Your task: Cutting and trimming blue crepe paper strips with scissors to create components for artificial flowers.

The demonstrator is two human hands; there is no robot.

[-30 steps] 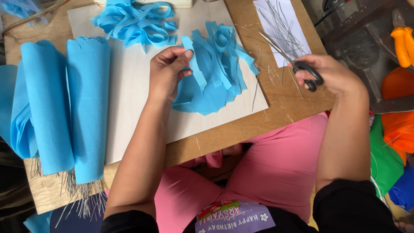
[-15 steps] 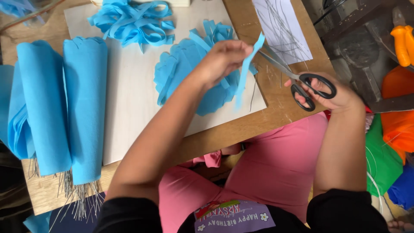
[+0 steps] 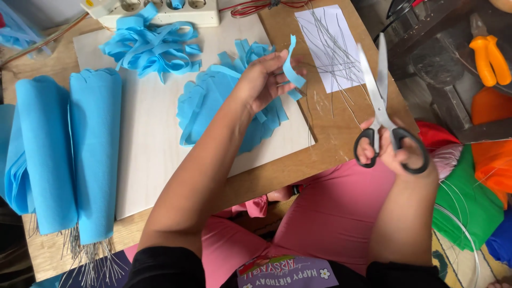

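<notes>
The blue paper strip (image 3: 290, 66) is sitting at about twelve o'clock from your lap, pinched upright in the fingertips of your left hand (image 3: 261, 80), just above the far edge of the fringed blue paper pile (image 3: 213, 106) that is lying on the pale board (image 3: 144, 133). Your right hand (image 3: 397, 154) is closing around the black handles of the scissors (image 3: 381, 114) at roughly two o'clock, with the blades pointing away from you and standing nearly together; the two hands are staying well apart, each clamped on its own thing. Judging by how things are lying, a good share of the cutting is looking done: a heap of loose blue strips (image 3: 152, 45) is resting at eleven o'clock near the white power strip (image 3: 160, 10), and the pile under your left hand is already showing many slits. At nine o'clock two rolled blue paper bundles (image 3: 69, 154) with thin wires sticking out of their near ends are lying on the worktop (image 3: 341, 138), looking uncut. A white sheet (image 3: 333, 48) carrying more thin wires is lying at one o'clock.
</notes>
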